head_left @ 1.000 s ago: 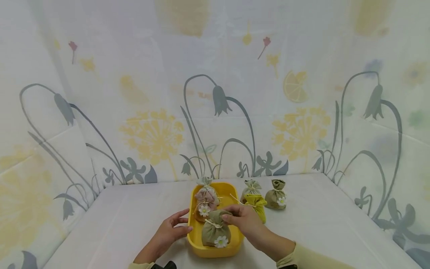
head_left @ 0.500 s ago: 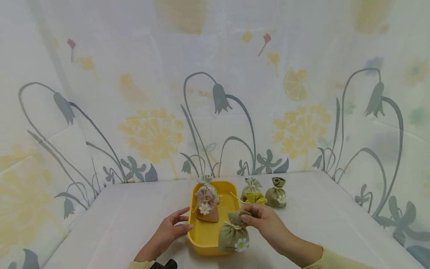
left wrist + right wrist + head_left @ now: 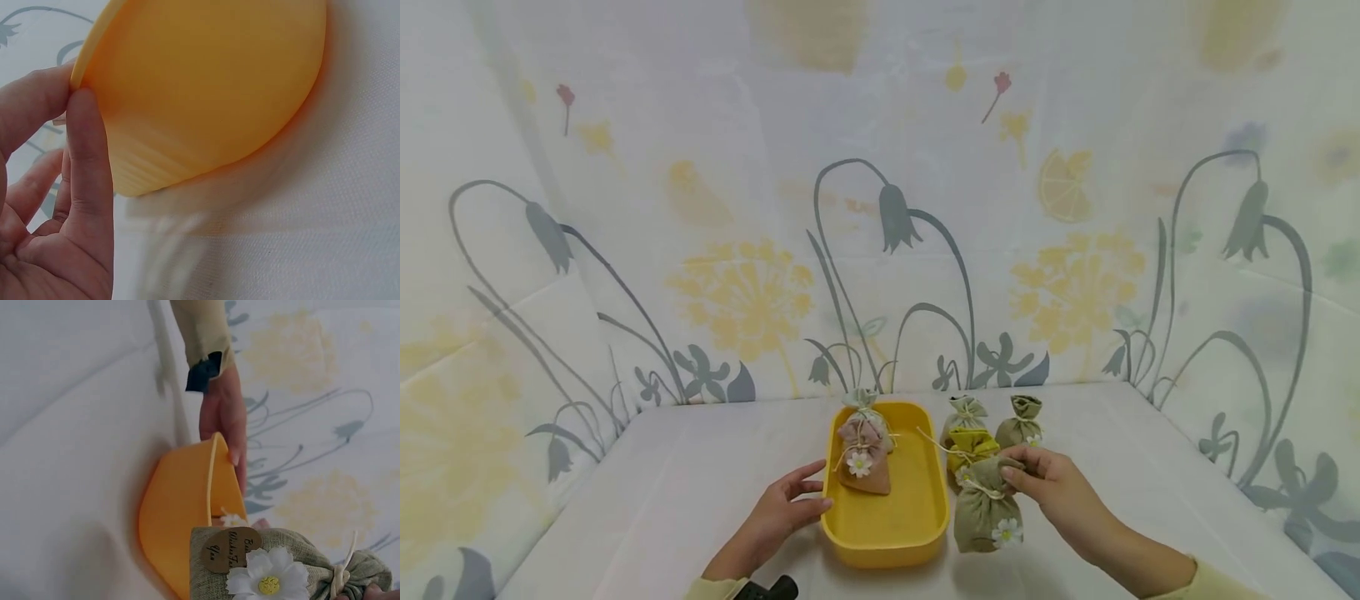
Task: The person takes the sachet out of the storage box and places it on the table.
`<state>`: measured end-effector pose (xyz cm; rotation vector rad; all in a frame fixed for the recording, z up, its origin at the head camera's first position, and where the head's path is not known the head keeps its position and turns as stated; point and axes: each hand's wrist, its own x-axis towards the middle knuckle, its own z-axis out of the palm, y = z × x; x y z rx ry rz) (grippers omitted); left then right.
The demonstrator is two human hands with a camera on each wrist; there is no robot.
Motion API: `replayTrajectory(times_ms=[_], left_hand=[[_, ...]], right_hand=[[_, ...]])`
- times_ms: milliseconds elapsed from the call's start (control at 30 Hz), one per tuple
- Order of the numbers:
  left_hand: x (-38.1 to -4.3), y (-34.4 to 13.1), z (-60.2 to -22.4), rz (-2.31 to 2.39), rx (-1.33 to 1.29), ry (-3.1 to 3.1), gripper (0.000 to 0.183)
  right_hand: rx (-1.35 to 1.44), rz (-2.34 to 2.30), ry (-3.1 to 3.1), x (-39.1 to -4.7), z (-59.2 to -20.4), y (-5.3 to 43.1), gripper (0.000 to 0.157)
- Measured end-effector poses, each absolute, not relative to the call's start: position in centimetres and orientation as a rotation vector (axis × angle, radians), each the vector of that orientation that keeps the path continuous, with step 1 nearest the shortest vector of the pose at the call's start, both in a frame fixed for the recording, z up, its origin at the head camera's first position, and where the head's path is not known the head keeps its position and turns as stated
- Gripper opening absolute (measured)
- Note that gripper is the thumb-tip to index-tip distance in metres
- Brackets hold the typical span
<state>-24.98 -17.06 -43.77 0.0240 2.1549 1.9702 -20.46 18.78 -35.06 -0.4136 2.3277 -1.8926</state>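
Observation:
My right hand [image 3: 1060,496] pinches the gathered top of an olive-green sachet bag [image 3: 985,521], tied with cream cord and decorated with a white flower. The bag hangs to the right of a yellow plastic tub [image 3: 886,554]. In the right wrist view, a brown paper tag [image 3: 225,550] shows behind the flower on this sachet. My left hand [image 3: 778,512] grips the tub's left rim between thumb and fingers; the left wrist view shows the thumb [image 3: 87,144] against the wall. Inside the tub, a pink-and-brown sachet [image 3: 865,467] lies in front of a pale one [image 3: 859,398].
Right of the tub, a yellow-green sachet [image 3: 972,442] stands partly behind the held bag. Farther back are a pale green sachet [image 3: 966,408] and a dark olive sachet [image 3: 1021,421]. A flower-printed cloth [image 3: 737,292] rises behind the white table [image 3: 700,467].
My right hand has carried the olive-green sachet out from over the tub to its right side. The left hand has stayed at the tub's rim.

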Motion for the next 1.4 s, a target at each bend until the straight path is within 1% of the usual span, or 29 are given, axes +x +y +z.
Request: replayTrajectory(times_ms=[167, 333, 567, 733, 933, 1067, 1233, 1400], left_hand=[[-25.0, -17.1, -43.9, 1.985, 0.015, 2.135, 0.068], [-25.0, -17.1, -43.9, 1.992, 0.011, 2.128, 0.067], [-24.9, -16.9, -43.7, 2.0, 0.062, 2.112, 0.066], [-24.8, -17.0, -43.7, 2.004, 0.07, 2.111, 0.065], [-24.9, -16.8, -43.6, 2.006, 0.067, 2.108, 0.065], [-24.8, -16.7, -43.6, 1.992, 0.08, 2.113, 0.065], [-24.7, -16.8, -43.8, 1.994, 0.074, 2.107, 0.066], [-24.7, -17.0, -43.7, 1.994, 0.069, 2.113, 0.067]], right_hand=[[-0.278, -1.888, 2.444, -21.1, -35.1, 20.5, 0.027], [-0.202, -1.883, 2.517, -22.7, -35.7, 22.2, 0.03], [-0.223, -1.872, 2.593, -25.3, -37.1, 24.3, 0.032], [-0.23, -1.906, 2.604, -27.2, -38.4, 24.5, 0.032], [-0.141, -1.932, 2.6, -28.8, -40.4, 24.7, 0.032], [-0.081, -1.969, 2.611, -29.2, -41.4, 25.1, 0.036], [-0.094, -1.965, 2.58, -29.0, -41.8, 25.7, 0.042], [-0.089, -1.919, 2.559, -28.7, -41.6, 26.3, 0.051]])
